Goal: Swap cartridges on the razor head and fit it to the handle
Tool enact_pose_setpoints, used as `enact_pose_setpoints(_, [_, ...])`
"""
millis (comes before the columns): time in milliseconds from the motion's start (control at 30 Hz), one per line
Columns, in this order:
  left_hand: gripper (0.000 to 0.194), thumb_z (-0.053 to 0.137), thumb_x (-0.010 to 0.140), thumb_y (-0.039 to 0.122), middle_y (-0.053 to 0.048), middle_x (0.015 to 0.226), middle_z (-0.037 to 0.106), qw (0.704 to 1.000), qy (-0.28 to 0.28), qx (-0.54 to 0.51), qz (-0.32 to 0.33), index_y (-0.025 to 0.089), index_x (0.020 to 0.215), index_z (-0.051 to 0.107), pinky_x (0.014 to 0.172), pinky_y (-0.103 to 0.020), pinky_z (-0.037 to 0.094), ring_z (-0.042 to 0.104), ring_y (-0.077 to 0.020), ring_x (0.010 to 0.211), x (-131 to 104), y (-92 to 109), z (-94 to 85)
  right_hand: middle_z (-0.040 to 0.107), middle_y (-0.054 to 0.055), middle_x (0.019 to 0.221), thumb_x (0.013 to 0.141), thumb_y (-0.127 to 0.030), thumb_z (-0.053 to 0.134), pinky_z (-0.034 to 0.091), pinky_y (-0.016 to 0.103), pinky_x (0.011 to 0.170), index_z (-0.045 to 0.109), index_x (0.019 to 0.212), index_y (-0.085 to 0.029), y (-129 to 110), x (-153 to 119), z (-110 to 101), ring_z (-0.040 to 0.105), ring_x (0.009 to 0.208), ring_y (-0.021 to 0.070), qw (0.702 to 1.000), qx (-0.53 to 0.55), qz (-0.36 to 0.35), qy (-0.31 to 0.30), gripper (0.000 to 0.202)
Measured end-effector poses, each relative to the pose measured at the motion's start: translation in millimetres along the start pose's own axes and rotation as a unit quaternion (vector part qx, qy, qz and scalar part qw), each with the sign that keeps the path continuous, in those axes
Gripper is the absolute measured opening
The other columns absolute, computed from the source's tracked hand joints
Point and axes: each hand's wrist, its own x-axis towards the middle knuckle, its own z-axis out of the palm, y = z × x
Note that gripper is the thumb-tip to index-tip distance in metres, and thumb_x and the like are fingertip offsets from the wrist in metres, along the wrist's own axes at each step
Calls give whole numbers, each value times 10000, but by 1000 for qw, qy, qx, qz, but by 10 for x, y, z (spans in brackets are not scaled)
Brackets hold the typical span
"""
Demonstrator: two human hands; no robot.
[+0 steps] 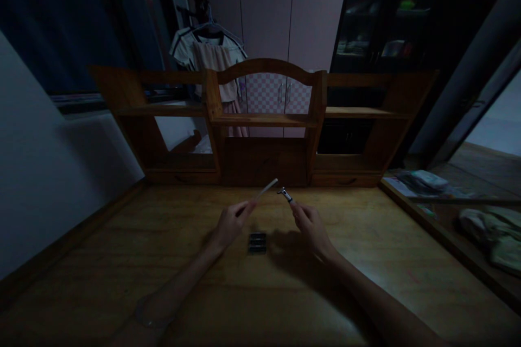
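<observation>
My left hand (233, 223) is closed around a slim white stick (267, 188), which slants up and to the right. What kind of stick it is, I cannot make out. In my right hand (311, 226) is a razor (286, 194), gripped by its handle, with its small metallic head turned up and left. The stick's tip and the razor head are close together but apart, above the desk. Between my forearms, a small dark pack with several black segments (257, 243) lies on the wooden desk (179, 260).
A wooden shelf unit (265, 119) with open compartments stands along the desk's far edge. To the left is a white wall (61, 162). Beyond the desk's raised right edge (439, 233) lie a green bag-like item (507, 236) and plastic-wrapped things (425, 180). The room is dim.
</observation>
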Motion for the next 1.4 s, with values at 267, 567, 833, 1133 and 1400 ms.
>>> enact_pose_setpoints(267, [443, 426, 888, 507, 26, 587, 402, 998, -30, -55, -30, 142, 648, 503, 532, -222, 267, 373, -102, 567, 8, -70, 28, 346, -18, 610, 920, -487, 436, 220, 261, 476, 451, 661, -188, -98, -44, -28, 323, 545, 127, 996, -68, -56, 4, 395])
enact_pose_setpoints(567, [440, 424, 886, 510, 31, 567, 372, 996, -44, -66, -45, 156, 626, 450, 516, -221, 262, 357, -97, 543, 8, -61, 27, 370, -20, 601, 929, -477, 424, 222, 269, 494, 458, 665, -189, -78, -29, -45, 351, 540, 130, 993, -93, -69, 4, 392])
enact_pose_setpoints(833, [440, 443, 881, 496, 25, 583, 367, 996, -65, -59, -15, 151, 607, 441, 530, -229, 255, 354, -102, 570, 26, -101, 28, 451, -21, 561, 938, -410, 442, 224, 268, 513, 504, 697, -190, -93, -46, -49, 419, 504, 125, 955, -258, -142, 16, 332])
enact_pose_setpoints(1133, [429, 460, 875, 488, 31, 564, 385, 995, -51, -84, -20, 150, 610, 466, 510, -220, 258, 363, -93, 535, 9, -1, -28, 480, -18, 557, 948, -409, 417, 242, 251, 508, 503, 701, -187, -113, -43, -82, 460, 495, 120, 933, -321, -161, 30, 344])
enact_pose_setpoints(1400, [433, 457, 879, 488, 31, 571, 382, 997, -40, -68, -15, 147, 612, 466, 525, -225, 258, 364, -93, 548, 25, -75, -30, 549, 4, 592, 940, -389, 432, 263, 250, 532, 527, 750, -191, -98, -26, -119, 530, 542, 143, 905, -385, -178, 33, 290])
